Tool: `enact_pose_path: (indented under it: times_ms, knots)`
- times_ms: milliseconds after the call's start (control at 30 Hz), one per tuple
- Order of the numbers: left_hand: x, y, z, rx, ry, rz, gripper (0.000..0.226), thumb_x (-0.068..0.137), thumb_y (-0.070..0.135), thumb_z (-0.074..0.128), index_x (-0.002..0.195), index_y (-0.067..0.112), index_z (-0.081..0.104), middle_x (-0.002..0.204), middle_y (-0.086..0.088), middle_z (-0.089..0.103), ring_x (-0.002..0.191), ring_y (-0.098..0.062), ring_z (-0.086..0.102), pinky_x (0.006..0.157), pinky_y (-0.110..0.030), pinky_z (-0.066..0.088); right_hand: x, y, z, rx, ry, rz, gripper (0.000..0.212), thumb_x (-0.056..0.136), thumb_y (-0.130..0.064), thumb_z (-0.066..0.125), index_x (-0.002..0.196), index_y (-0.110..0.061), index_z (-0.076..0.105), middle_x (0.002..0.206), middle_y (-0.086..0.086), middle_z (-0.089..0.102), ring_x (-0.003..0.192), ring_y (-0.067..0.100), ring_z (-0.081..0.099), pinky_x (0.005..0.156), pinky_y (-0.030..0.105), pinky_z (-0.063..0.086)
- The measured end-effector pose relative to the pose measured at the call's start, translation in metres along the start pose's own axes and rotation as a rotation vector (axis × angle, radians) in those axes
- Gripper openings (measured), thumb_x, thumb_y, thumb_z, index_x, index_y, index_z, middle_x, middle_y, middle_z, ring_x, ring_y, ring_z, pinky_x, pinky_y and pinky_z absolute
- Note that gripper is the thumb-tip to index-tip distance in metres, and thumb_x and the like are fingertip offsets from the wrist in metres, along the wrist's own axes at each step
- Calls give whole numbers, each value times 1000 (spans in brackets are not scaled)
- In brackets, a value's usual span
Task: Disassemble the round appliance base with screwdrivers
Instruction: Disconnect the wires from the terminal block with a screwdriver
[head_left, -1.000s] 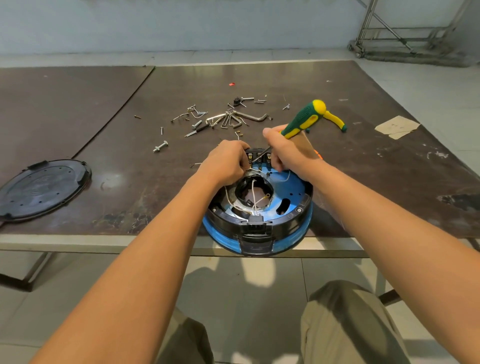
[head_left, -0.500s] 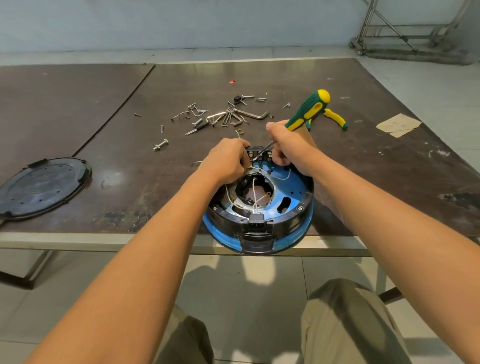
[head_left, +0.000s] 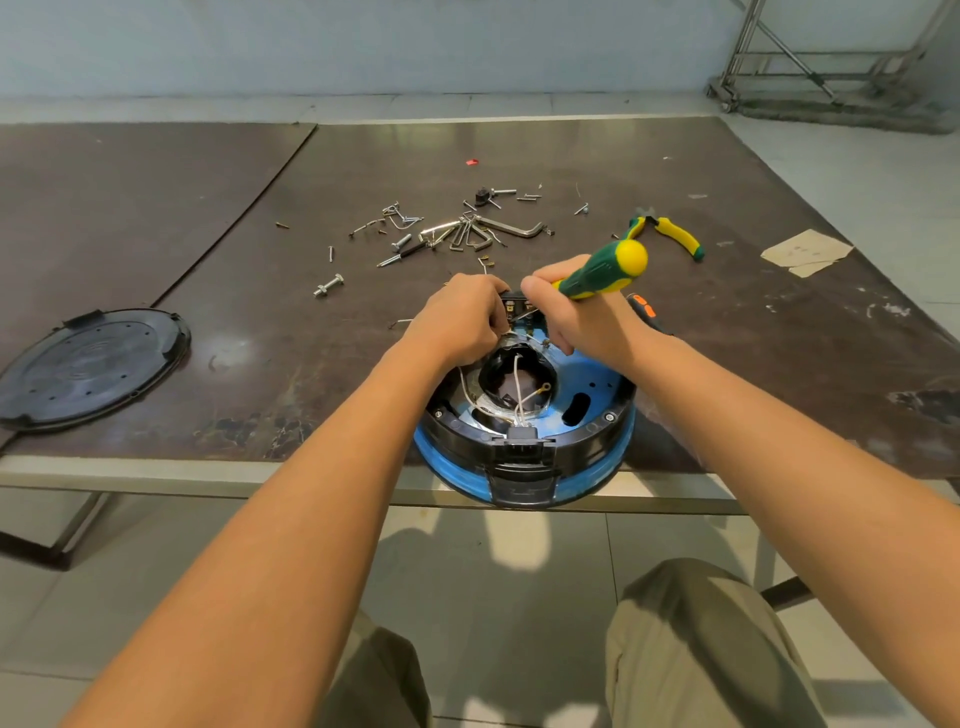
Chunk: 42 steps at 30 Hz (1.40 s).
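Two hands at one spot, why?

Both work the far rim of the round base (head_left: 524, 457), which sits under the wrists at the near edge of the tabletop (head_left: 311, 338). The right hand (head_left: 571, 317) is wrapped around the green-and-yellow screwdriver (head_left: 602, 273). Its shaft slants down toward the black terminal block (head_left: 511, 306) between the hands, and I judge it is on a screw there.

And the left hand (head_left: 457, 317)?

Fingers curled down beside that block, close to the white wires (head_left: 518, 382). Whether it pinches one or only steadies the base, I cannot tell.

What lies beyond them?

Loose screws and hex keys (head_left: 467, 228), probably parked clear of the work. The pliers (head_left: 670, 234) are beyond the right hand, and the black cover (head_left: 88, 364) is well off to the left.
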<state>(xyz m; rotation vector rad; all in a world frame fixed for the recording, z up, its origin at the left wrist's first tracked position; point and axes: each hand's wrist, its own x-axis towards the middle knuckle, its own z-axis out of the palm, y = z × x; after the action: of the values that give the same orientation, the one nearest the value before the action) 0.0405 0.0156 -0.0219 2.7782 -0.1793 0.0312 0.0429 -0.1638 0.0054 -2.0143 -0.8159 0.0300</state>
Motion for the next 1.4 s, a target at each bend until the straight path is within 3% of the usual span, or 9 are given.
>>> enact_pose_path:
  times_ms: [100,200,267,400,500,600,967,1400]
  knots:
    - [1,-1,1,8,3,-1,20,79,2,66,84,16,79,145,7,53,116,-22,57,90,-40,53,-1,-3,0,34,22,31,52,106,-4,46,56,9,43,52,28,41,45,30,41,58,56,48]
    - [1,-1,1,8,-4,-12,19,80,2,66,84,16,79,146,6,52,119,-22,56,93,-43,52,1,-5,0,65,53,29,55,106,-4,45,52,3,42,51,35,44,45,31,40,62,56,49]
    - [2,-1,1,11,-8,-13,20,80,2,66,83,16,79,147,5,51,120,-23,55,94,-43,52,3,-3,0,89,60,26,55,106,-5,45,51,-4,41,48,27,44,43,27,40,62,51,49]
    - [2,0,1,18,-2,-14,22,80,1,65,85,15,80,147,4,51,122,-24,55,95,-44,52,9,4,3,160,73,65,49,105,-5,46,56,-2,44,44,10,39,34,11,37,49,30,39]
    - [1,1,1,19,-4,-13,22,80,0,65,87,14,80,147,3,52,123,-24,55,96,-44,51,14,10,3,228,104,135,47,104,-10,47,58,-5,42,36,-1,36,29,13,35,41,21,34]
    - [1,1,1,20,-3,-11,23,79,-2,65,87,13,80,147,3,52,120,-24,56,95,-44,52,15,13,4,260,130,159,49,103,-11,49,56,-14,35,35,-6,33,28,16,34,39,19,31]
    - [-2,3,-1,-2,5,-10,24,79,-3,65,90,13,80,143,2,55,119,-24,57,94,-39,52,20,16,4,349,168,308,41,101,-18,52,62,-18,38,38,-8,34,28,15,36,36,17,29]
    - [-3,4,-1,1,17,17,26,79,-5,62,89,10,80,136,2,60,113,-24,60,95,-43,52,24,12,2,457,199,388,39,101,-17,52,65,-20,38,41,-12,34,31,13,32,38,21,27]
